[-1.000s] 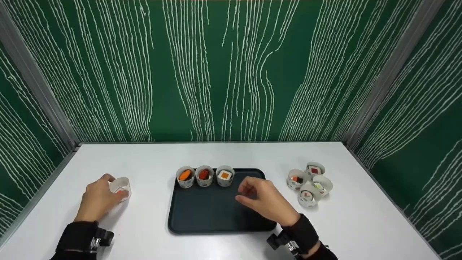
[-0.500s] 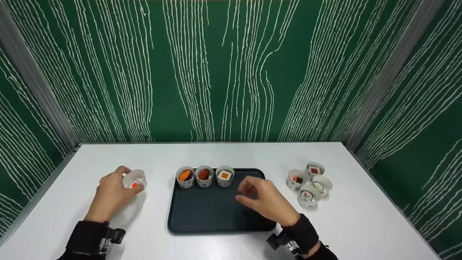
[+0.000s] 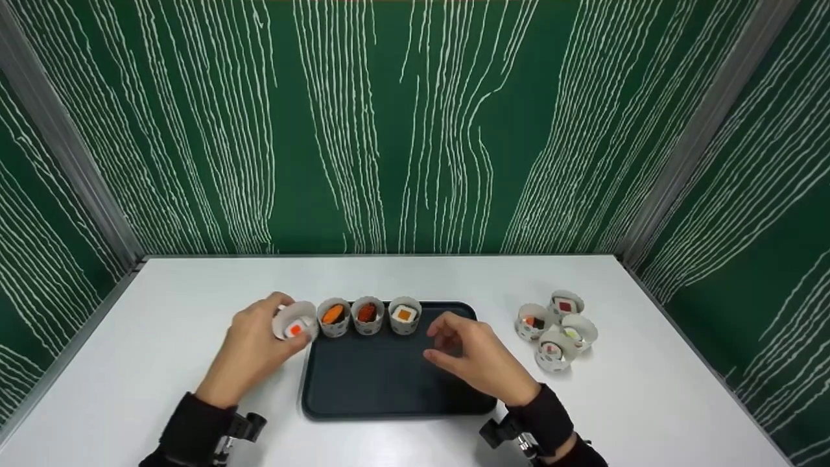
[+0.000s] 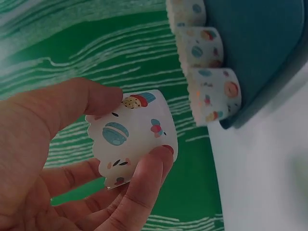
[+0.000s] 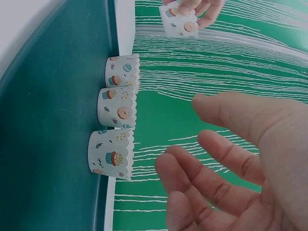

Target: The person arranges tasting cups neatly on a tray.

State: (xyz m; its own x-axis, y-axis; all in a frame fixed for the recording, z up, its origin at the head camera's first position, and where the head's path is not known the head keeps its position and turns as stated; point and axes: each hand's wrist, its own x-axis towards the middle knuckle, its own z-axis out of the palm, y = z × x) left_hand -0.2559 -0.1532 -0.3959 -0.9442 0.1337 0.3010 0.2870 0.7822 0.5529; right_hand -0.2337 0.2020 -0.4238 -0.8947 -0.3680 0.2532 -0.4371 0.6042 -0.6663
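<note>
1. The left hand is holding a paper cup in the air just beside the left rim of the dark tray, next to the row of three filled cups standing along the tray's far edge.
2. The thumb is pressing one side of the cup wall and the fingertips are pressing the opposite side; the cup is tilting, with its opening facing partly toward the head camera.
3. A small white and orange piece is sitting inside the cup.
4. The cup is judged to be light, thin-walled and easy to crush; a gentle pinch across the mid-wall, below the scalloped rim, is likely the safest hold. Tilting further could let the piece slide out.
5. The right hand is hovering over the right part of the tray, fingers loosely curled and holding nothing.
6. Four more cups are clustering on the white table, to the right of the tray.
</note>
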